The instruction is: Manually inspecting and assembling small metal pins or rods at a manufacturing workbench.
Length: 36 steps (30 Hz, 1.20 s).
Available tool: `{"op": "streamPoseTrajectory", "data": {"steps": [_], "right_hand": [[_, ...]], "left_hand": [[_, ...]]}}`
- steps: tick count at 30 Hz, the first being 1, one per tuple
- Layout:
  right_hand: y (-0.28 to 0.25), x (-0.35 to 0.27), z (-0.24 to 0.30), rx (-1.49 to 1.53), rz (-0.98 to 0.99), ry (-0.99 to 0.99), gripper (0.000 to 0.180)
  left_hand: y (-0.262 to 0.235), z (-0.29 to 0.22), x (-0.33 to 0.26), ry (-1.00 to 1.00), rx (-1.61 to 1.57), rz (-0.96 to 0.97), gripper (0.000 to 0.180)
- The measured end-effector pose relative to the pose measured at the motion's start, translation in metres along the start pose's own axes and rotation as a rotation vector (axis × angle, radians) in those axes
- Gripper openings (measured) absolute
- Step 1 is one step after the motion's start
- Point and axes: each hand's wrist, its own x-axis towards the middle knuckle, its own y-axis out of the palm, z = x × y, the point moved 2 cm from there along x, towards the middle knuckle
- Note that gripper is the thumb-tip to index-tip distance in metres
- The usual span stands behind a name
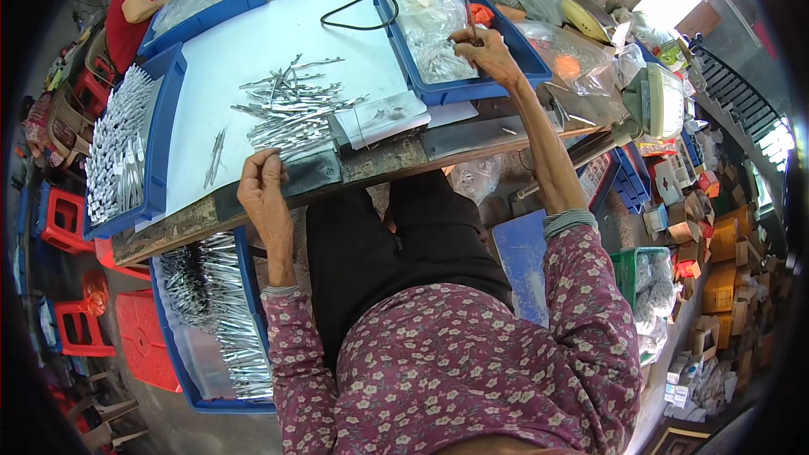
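My left hand [264, 190] is at the table's front edge, thumb and fingertips pressed together; whatever they might hold is too small to make out. Just beyond it lies a heap of slim silvery metal pieces [291, 114], some two-legged like drawing compasses. A few more thin pieces [216, 157] lie apart to its left. My right hand [487, 56] reaches over a blue tray [480, 89], its fingers closed round a thin brown rod [468, 5] that points up and away. In that tray are clear plastic bags [417, 4] and small whitish parts [442, 63].
A blue tray [160, 147] of white-tipped metal pieces stands on the left; another [206, 404] sits below the table. A black cable loop [350, 10] lies on the white sheet. A lamp [661, 101] stands right. A person in red [126, 25] sits far left, beside red stools [67, 219].
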Motion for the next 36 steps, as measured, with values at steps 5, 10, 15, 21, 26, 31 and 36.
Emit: {"op": "streamPoseTrajectory", "data": {"steps": [5,10,15,21,26,31,36], "right_hand": [[0.009,-0.021,0.024,0.348,0.077,-0.011,0.021],[0.030,-0.051,0.047,0.521,0.111,0.019,0.019],[0.061,-0.079,0.070,0.570,0.149,0.012,0.011],[0.090,-0.116,0.095,0.459,0.097,0.011,0.008],[0.099,-0.134,0.104,0.167,0.095,-0.147,0.004],[0.103,-0.146,0.106,0.073,0.107,-0.133,0.009],[0.107,-0.152,0.114,-0.213,-0.070,-0.554,0.020]], "left_hand": [[0.026,-0.011,-0.015,-0.070,-0.125,0.156,0.010],[0.052,-0.025,-0.030,-0.173,-0.204,0.278,0.007],[0.068,-0.019,-0.042,-0.219,-0.206,0.325,0.011],[0.079,-0.015,-0.051,-0.281,-0.200,0.360,0.013],[0.079,-0.011,-0.051,-0.311,-0.262,0.356,0.016],[0.077,-0.008,-0.050,-0.323,-0.312,0.351,0.017],[0.078,-0.008,-0.050,-0.306,-0.318,0.334,0.017]]}}
